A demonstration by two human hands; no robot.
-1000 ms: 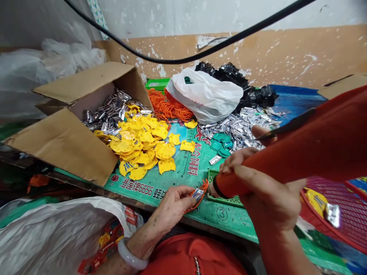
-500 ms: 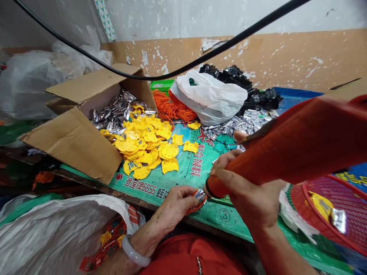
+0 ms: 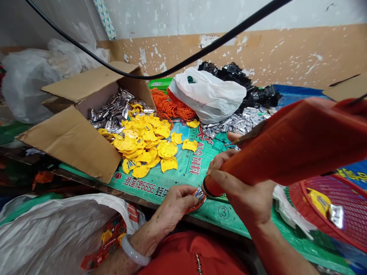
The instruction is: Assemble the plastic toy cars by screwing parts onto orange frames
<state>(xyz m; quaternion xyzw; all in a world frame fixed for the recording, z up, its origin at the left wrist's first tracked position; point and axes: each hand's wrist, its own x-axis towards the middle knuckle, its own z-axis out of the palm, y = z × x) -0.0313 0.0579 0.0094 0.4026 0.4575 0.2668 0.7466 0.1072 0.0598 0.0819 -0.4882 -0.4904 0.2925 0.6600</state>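
Note:
My left hand (image 3: 179,200) is closed in a pinch on a small part (image 3: 197,196) with a shiny metal piece and an orange-red rim, just above the table's front edge. My right hand (image 3: 249,194) is wrapped round a thick red-orange power screwdriver (image 3: 275,152); a finger lies by the lever on its upper side. The tool slants down to the left, its dark-ringed nose at the small part. The tip and exact contact are too small to make out. A heap of yellow plastic pieces (image 3: 143,145) lies beyond my left hand.
A tipped cardboard box (image 3: 71,145) spills metal pieces at left. Behind are orange parts (image 3: 176,105), a white bag (image 3: 210,95), black parts (image 3: 260,97) and silver pieces (image 3: 243,120). A red basket (image 3: 348,198) stands right. A white sack (image 3: 57,236) sits lower left; a black cable (image 3: 177,70) hangs across.
The whole view has shifted slightly. The power screwdriver has tilted a little, its nose staying close to the small part. Both hands keep their grips.

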